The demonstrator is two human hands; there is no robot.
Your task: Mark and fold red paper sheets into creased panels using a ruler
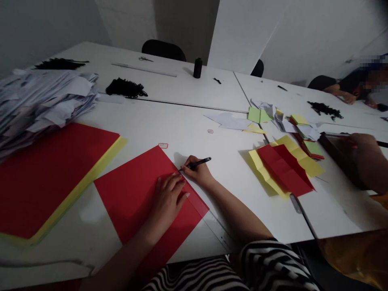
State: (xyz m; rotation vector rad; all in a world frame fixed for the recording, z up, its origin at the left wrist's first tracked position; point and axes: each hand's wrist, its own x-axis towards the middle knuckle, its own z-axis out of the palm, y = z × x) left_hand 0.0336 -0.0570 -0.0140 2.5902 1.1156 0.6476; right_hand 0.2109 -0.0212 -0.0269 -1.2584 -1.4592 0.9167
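Note:
A red sheet of paper (130, 186) lies at an angle on the white table in front of me. Along its right edge runs a clear ruler (198, 207), partly hidden under my fingers. My left hand (168, 198) rests flat on the sheet and the ruler, its fingers stretched out. A black pen (201, 162) is gripped in my right hand (196, 171), with its tip down by the upper right edge of the sheet, near my left fingertips. Just beyond the sheet's far corner is a small red-framed label (163, 145).
Stacked red and yellow sheets (60, 173) and a heap of white papers (51, 101) occupy the left. Folded red and yellow papers (281, 169) lie to the right. Farther back are black yarn (125, 88), a black spool (197, 68) and scissors (145, 59). Other people's arms (371, 161) reach in from the right.

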